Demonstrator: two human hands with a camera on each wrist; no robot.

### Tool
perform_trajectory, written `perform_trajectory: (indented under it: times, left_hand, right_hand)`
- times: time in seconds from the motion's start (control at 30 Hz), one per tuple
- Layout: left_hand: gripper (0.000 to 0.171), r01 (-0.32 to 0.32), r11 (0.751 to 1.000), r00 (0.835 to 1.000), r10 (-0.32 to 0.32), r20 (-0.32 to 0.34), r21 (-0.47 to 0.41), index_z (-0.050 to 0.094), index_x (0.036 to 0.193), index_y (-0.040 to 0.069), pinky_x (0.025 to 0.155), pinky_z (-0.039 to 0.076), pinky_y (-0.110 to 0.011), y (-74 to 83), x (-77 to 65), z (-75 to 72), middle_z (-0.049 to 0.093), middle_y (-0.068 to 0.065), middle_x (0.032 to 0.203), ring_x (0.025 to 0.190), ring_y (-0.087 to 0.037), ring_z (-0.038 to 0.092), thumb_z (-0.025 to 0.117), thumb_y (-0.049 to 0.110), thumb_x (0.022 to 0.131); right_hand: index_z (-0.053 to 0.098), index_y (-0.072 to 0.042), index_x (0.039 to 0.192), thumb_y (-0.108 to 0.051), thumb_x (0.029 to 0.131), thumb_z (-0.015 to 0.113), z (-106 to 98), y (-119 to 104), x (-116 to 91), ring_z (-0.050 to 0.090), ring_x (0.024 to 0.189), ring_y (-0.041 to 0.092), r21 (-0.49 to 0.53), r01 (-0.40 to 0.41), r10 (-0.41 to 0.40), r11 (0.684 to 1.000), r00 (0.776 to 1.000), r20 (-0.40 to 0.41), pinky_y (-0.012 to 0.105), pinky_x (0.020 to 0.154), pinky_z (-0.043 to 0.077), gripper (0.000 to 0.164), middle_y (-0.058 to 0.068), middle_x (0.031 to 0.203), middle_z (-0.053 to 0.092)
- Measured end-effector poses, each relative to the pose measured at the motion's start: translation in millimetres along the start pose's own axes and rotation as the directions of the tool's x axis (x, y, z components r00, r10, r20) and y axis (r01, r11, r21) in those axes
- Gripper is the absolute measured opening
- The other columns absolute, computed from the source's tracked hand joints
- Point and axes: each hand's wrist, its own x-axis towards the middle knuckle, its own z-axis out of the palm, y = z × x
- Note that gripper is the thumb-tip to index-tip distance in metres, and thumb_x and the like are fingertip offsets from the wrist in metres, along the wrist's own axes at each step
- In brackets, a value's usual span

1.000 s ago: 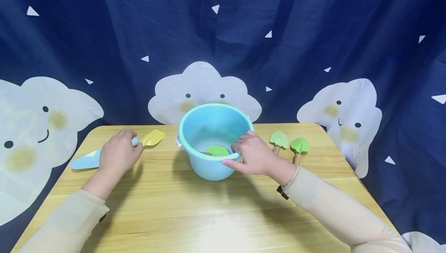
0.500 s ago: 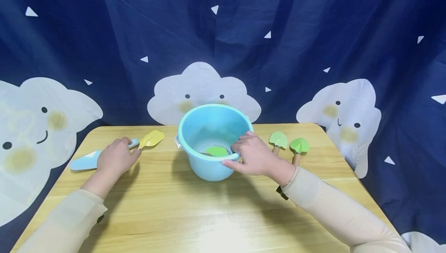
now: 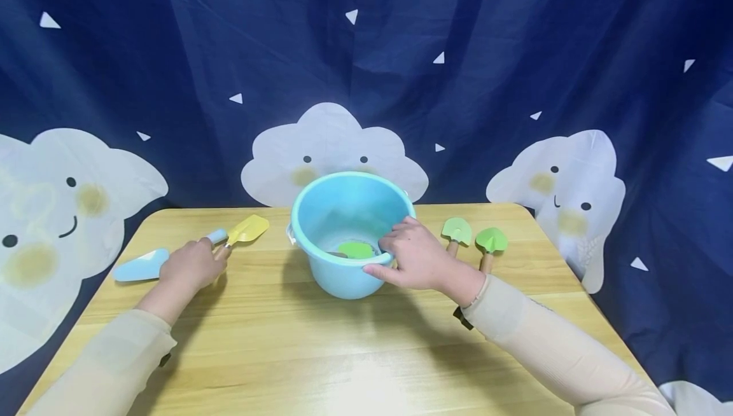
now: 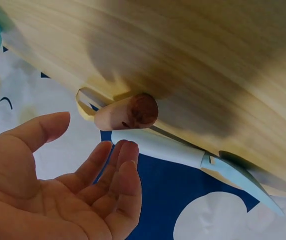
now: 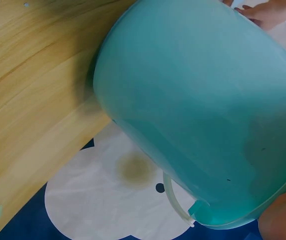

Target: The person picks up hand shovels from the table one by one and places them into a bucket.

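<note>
My left hand (image 3: 191,264) hovers at the left with thumb and fingers apart. In the left wrist view, the wooden handle (image 4: 125,112) of a yellow toy shovel (image 3: 249,228) lies just beyond the fingertips. Behind that handle is a light blue toy shovel (image 4: 157,147), partly hidden under the hand in the head view. My right hand (image 3: 418,254) grips the near right rim of a light blue bucket (image 3: 343,279), thumb outside and fingers over the edge. The bucket stands upright, with a green-bladed toy tool (image 3: 356,249) inside at the bottom.
To the right of the bucket lie a pale green shovel (image 3: 457,229) and a brighter green pointed trowel (image 3: 492,239), both with wooden handles. The wooden table (image 3: 286,352) ends at a navy curtain (image 3: 401,53) with cloud prints.
My left hand has drawn back slightly toward the lower left, baring the yellow shovel's wooden handle and more of the blue shovel's handle. My right hand and the bucket stay put.
</note>
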Motion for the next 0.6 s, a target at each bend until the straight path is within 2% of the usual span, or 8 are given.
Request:
perform_trajectory:
  times: [0.2,0.37,0.6]
  left_hand:
    - [0.041,0.003,1.000,0.999,-0.003,0.035,-0.006,0.056,0.110,-0.008,0.061,0.047,-0.051,-2.9,-0.8,1.6,0.059,-0.032,0.105,0.083,-0.042,0.059,0.054,0.029,0.093]
    - [0.037,-0.006,1.000,1.000,0.006,0.023,-0.001,0.058,0.106,-0.006,0.065,0.049,-0.055,-1.8,-2.0,3.2,0.059,-0.034,0.107,0.090,-0.047,0.060,0.055,0.028,0.093]
    - [0.048,0.011,1.000,0.999,-0.012,0.040,0.020,0.052,0.118,-0.013,0.070,0.049,-0.060,0.1,-1.6,2.5,0.055,-0.039,0.115,0.098,-0.055,0.058,0.057,0.027,0.092]
  right_hand:
    - [0.037,-0.021,0.062,-0.076,0.095,0.022,-0.3,0.0,0.3,0.031,0.056,0.012,0.000,0.003,-0.003,1.000,1.000,0.000,0.033,0.068,0.030,0.065,-0.010,0.056,0.032]
    - [0.037,-0.021,0.062,-0.075,0.095,0.024,0.3,0.1,0.5,0.030,0.056,0.012,0.002,0.007,-0.007,1.000,1.000,-0.008,0.033,0.068,0.030,0.064,-0.010,0.056,0.032]
    - [0.036,-0.022,0.062,-0.076,0.095,0.023,0.4,-0.4,-0.1,0.030,0.056,0.012,-0.001,0.000,0.000,1.000,1.000,-0.007,0.032,0.068,0.031,0.065,-0.011,0.056,0.031]
